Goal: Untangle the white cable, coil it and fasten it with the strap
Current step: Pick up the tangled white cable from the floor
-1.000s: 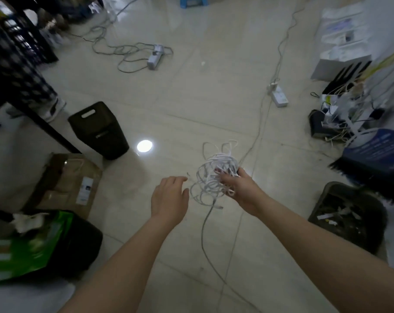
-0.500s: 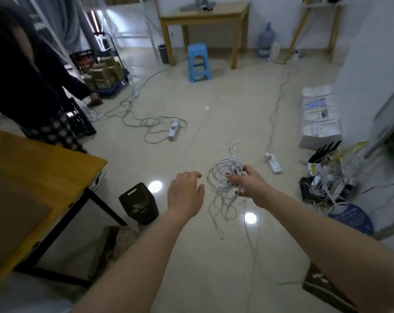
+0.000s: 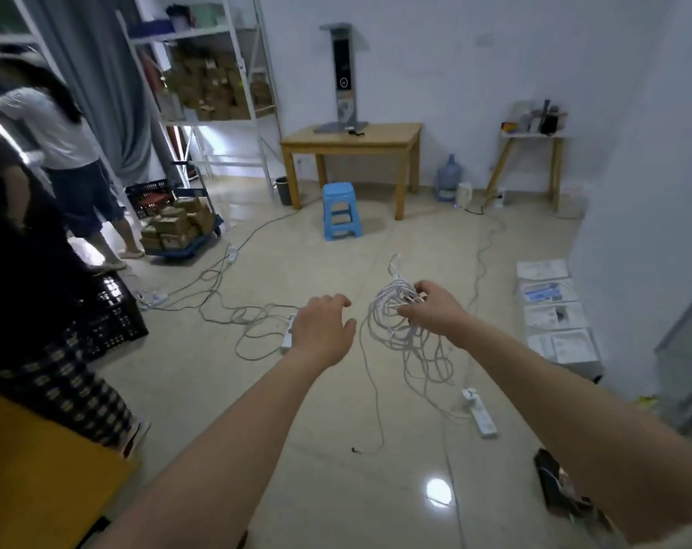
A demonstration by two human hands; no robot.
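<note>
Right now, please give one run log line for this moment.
right hand: holds tangled white cable | left hand: open, empty | cable: not coiled

1. Open air lies between the left hand (image 3: 325,328) and the white cable (image 3: 402,330).
2. Below the white cable, bare floor (image 3: 324,437); a power strip (image 3: 480,414) lies to its right.
3. Beyond the white cable, clear floor reaches a blue stool (image 3: 340,210).

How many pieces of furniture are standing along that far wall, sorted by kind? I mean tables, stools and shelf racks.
Wooden tables: 2, the larger table and the small side table
Blue stools: 1, the plastic stool
Metal shelf racks: 1, the rack holding cardboard boxes
Total: 4
</note>
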